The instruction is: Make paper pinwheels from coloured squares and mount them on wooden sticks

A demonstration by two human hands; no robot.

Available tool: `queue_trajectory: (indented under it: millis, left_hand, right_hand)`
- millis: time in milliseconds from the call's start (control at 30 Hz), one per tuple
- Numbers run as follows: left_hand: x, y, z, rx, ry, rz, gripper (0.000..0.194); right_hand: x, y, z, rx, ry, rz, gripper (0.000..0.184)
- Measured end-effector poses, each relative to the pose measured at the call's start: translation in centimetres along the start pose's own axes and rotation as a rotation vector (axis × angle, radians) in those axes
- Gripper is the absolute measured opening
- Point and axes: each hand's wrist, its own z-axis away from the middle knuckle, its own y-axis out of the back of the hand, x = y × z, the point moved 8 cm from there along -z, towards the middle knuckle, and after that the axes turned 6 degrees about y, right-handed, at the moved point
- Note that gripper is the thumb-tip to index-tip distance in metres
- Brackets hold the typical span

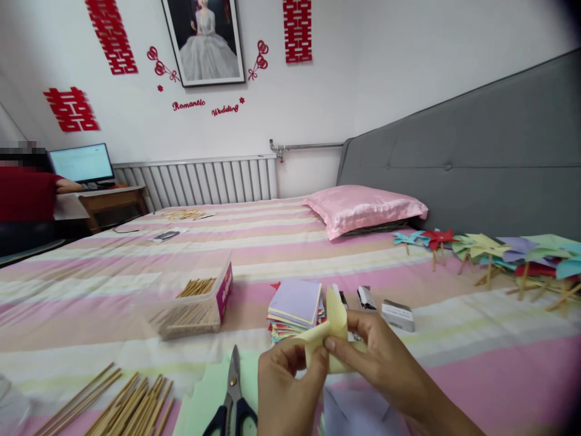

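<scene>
Between my two hands is a pale yellow paper pinwheel (336, 312), its flaps curled in toward the middle. My left hand (290, 381) pinches it from the left with thumb and fingers. From the right, my right hand (381, 357) grips it too, the thumb pressed near the centre. Just behind lies a stack of coloured paper squares (296, 303), purple on top. Below my hands are purple paper pieces (358, 412), partly hidden. Scissors (233, 393) with dark handles rest on green paper (200, 406) left of my left hand.
Bundled wooden sticks (136, 406) lie front left, and a clear plastic box (224, 290) holds more. Small boxes (398, 315) sit beyond my right hand. Finished pinwheels (490, 249) line the right side near a pink pillow (363, 209). A person in red (27, 194) sits far left.
</scene>
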Motion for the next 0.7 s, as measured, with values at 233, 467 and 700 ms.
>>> queue_trajectory:
  millis: [233, 467, 700]
  left_hand:
    - [0.3, 0.1, 0.0, -0.039, 0.006, -0.073, 0.023]
    - [1.7, 0.0, 0.6, -0.051, -0.015, -0.173, 0.018]
    - [5.4, 2.5, 0.9, -0.108, -0.121, -0.562, 0.026]
  right_hand:
    - [0.4, -0.1, -0.1, -0.056, 0.002, 0.001, 0.020]
    - [0.9, -0.2, -0.2, -0.064, -0.016, -0.052, 0.019]
    - [1.3, 0.1, -0.1, -0.016, -0.054, -0.119, 0.025]
